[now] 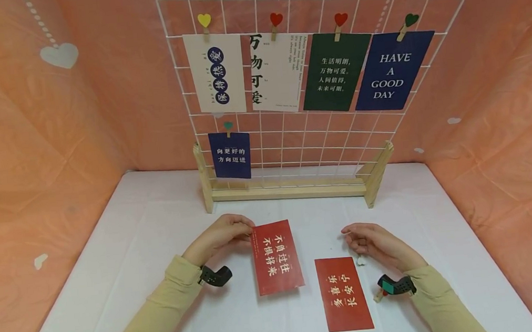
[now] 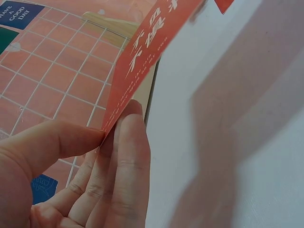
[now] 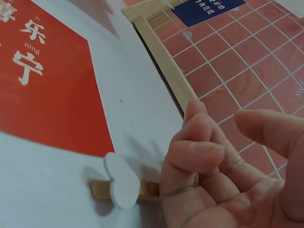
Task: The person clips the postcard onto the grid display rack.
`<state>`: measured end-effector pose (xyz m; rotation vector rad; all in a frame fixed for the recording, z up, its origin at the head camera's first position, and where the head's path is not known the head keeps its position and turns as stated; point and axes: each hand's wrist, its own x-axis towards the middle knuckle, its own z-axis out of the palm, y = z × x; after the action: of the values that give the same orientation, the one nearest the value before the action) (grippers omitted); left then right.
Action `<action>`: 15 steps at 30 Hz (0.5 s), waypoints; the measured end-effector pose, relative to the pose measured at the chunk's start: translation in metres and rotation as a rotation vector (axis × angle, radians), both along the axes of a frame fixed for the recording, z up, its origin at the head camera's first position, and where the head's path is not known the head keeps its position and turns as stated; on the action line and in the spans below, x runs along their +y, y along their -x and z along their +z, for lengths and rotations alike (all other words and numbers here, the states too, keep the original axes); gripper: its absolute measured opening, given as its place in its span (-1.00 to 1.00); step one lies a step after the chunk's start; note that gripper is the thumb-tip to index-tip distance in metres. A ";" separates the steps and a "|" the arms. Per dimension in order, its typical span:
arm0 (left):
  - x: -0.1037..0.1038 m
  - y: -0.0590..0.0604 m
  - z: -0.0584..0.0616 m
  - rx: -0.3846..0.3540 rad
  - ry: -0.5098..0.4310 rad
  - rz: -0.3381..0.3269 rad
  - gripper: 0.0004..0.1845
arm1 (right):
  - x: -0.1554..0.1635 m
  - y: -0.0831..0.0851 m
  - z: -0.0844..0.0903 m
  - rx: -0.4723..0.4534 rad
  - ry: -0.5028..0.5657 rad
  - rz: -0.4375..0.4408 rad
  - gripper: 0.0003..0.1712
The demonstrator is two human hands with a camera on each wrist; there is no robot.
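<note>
My left hand (image 1: 247,232) pinches the top left corner of a red card with white lettering (image 1: 276,257), thumb on one face and fingers on the other (image 2: 124,142); the card (image 2: 142,61) is tilted up off the white table. A second red card (image 1: 344,293) lies flat to its right. My right hand (image 1: 354,235) hovers just right of that card with its fingers loosely curled and holds nothing. A wooden clip with a white heart (image 1: 360,261) lies on the table right beside those fingers (image 3: 194,156), its heart (image 3: 122,183) close to the flat card (image 3: 42,95).
A white wire grid (image 1: 321,145) in a wooden base (image 1: 287,190) stands behind the hands, with several cards pegged on by heart clips. Pink fabric walls close in the table (image 1: 157,223) on three sides. The end of another wooden clip (image 1: 378,297) shows by my right wrist.
</note>
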<state>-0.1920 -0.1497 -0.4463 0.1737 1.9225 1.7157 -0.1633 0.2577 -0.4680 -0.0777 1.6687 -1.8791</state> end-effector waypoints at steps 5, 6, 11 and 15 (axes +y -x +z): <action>0.000 -0.001 0.001 0.003 -0.011 -0.003 -0.77 | 0.005 -0.002 0.001 0.009 -0.020 -0.010 -0.52; 0.000 -0.001 0.001 0.001 -0.011 -0.003 -0.77 | 0.006 -0.002 0.001 0.013 -0.023 -0.011 -0.52; 0.000 -0.002 0.003 -0.003 -0.007 -0.003 -0.77 | 0.010 -0.004 0.001 0.027 -0.053 -0.027 -0.55; 0.001 -0.004 0.006 -0.007 0.001 -0.003 -0.76 | 0.015 -0.006 0.001 0.029 -0.101 -0.040 -0.56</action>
<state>-0.1883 -0.1490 -0.4398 0.1693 1.9169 1.7113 -0.1576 0.2729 -0.4665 -0.0305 1.7935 -1.8276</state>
